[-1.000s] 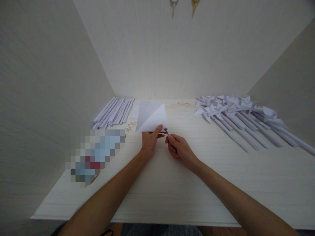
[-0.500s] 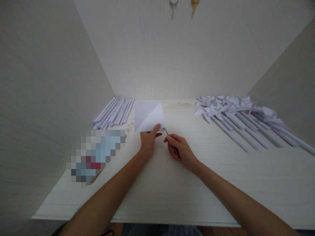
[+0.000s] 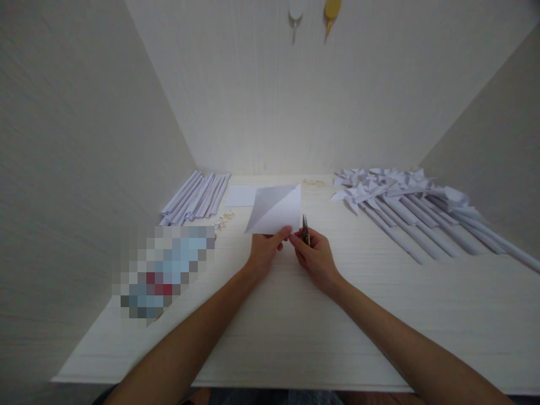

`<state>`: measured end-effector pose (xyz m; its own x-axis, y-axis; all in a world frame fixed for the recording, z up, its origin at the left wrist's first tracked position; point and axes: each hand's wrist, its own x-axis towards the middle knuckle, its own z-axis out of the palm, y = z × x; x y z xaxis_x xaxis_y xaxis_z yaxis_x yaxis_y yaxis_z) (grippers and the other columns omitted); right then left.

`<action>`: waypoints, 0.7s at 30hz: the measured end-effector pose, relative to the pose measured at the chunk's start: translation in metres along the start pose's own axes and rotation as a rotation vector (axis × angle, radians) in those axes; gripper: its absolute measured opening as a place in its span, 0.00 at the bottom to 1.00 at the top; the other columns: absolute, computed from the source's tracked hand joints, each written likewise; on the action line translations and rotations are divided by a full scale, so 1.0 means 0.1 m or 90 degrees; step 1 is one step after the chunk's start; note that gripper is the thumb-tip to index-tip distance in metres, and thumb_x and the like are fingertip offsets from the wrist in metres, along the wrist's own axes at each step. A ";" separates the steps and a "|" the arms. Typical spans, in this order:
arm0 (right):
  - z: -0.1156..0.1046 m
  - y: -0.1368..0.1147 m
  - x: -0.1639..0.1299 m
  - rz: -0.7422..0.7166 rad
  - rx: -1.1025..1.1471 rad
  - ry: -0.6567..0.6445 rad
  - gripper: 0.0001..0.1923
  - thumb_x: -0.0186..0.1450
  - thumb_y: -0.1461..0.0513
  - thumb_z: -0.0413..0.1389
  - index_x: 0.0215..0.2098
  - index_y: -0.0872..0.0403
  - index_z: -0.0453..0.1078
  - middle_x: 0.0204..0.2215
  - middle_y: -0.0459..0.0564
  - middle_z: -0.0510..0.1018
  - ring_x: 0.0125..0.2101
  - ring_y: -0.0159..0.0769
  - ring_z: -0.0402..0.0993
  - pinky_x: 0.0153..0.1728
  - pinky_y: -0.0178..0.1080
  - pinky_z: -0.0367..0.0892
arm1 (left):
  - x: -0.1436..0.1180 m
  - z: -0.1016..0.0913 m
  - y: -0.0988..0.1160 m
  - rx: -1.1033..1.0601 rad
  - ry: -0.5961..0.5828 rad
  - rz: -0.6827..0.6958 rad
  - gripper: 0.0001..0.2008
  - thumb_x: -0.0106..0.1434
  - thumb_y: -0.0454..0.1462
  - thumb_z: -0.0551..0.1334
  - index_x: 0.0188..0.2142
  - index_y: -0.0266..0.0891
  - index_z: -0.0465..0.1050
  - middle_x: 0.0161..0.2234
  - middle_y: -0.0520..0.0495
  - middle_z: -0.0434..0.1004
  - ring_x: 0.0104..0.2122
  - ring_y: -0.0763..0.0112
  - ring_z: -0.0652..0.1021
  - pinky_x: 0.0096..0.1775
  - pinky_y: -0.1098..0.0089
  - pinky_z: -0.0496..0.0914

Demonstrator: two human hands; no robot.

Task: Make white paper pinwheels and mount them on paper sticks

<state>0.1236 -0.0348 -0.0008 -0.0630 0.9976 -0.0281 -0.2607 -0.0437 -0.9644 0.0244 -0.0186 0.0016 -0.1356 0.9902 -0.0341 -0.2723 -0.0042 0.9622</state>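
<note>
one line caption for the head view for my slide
Left hand holds folded white paper; right hand grips small scissors beside it.

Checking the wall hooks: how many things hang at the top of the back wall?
2: a white hanging thing on the left and a yellow hanging thing beside it on the right; both are cut off by the frame's edge.

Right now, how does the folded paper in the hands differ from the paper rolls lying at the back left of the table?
The folded paper is a flat sheet with a diagonal fold, while the paper rolls are long, narrow tubes. The folded paper is one piece held up off the table by the left hand, beside the right hand; the paper rolls lie untouched, side by side in a group. Both are white.
</note>
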 end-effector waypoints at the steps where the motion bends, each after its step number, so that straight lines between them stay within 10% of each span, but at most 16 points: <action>1: 0.00 0.00 0.00 -0.002 0.006 0.003 0.13 0.50 0.57 0.58 0.21 0.54 0.59 0.07 0.33 0.54 0.08 0.19 0.46 0.08 0.28 0.40 | 0.00 0.00 -0.01 0.001 -0.002 0.001 0.11 0.41 0.39 0.66 0.21 0.34 0.67 0.16 0.54 0.66 0.15 0.82 0.63 0.16 0.78 0.57; 9: -0.02 0.00 0.01 -0.016 -0.008 0.056 0.11 0.48 0.59 0.58 0.21 0.54 0.59 0.09 0.33 0.54 0.08 0.20 0.46 0.08 0.29 0.40 | 0.13 -0.14 0.04 -0.054 0.140 0.033 0.13 0.42 0.41 0.65 0.26 0.35 0.69 0.23 0.52 0.70 0.20 0.80 0.68 0.19 0.79 0.60; 21: -0.16 -0.06 0.12 -0.133 0.084 0.227 0.13 0.49 0.58 0.59 0.23 0.52 0.57 0.09 0.33 0.54 0.08 0.20 0.45 0.08 0.28 0.40 | -0.01 -0.08 -0.02 0.041 -0.079 0.019 0.09 0.43 0.38 0.66 0.23 0.36 0.70 0.21 0.49 0.73 0.30 0.69 0.74 0.34 0.68 0.68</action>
<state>0.1396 -0.0217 0.0001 0.3355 0.9406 0.0521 -0.3553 0.1775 -0.9177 0.0177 -0.0207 -0.0022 -0.0225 0.9995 0.0240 -0.2078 -0.0282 0.9778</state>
